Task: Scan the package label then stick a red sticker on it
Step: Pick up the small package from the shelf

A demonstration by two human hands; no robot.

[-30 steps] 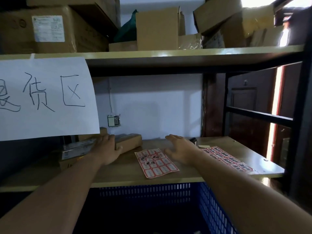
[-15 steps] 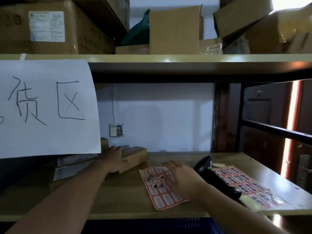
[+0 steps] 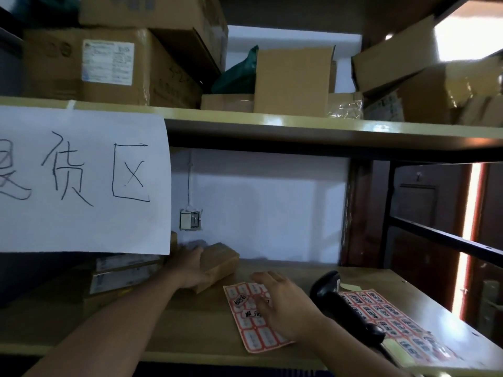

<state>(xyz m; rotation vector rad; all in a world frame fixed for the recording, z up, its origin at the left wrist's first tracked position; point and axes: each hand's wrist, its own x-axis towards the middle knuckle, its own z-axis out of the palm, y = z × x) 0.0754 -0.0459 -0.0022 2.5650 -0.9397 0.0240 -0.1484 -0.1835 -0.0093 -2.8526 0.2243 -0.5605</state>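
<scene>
A long brown cardboard package [image 3: 219, 261] lies on the wooden shelf [image 3: 190, 330], partly under a hanging paper sign. My left hand [image 3: 189, 268] rests on top of the package, fingers wrapped over its near edge. A sheet of red stickers [image 3: 251, 333] lies flat at the shelf's front. My right hand [image 3: 285, 308] lies spread on that sheet, fingertips on the stickers, holding nothing. A black handheld scanner [image 3: 343, 306] lies on the shelf to the right of my right hand.
A second sheet of red stickers [image 3: 400, 325] lies under the scanner at the right. A white paper sign [image 3: 81, 180] hangs over the left. Flat boxes with labels [image 3: 122, 270] are stacked at the left. Cardboard boxes [image 3: 294, 80] fill the upper shelf.
My right hand has come down from the back of the shelf onto the near sticker sheet. My left hand stays on the package. The view has shifted, bringing the scanner into sight.
</scene>
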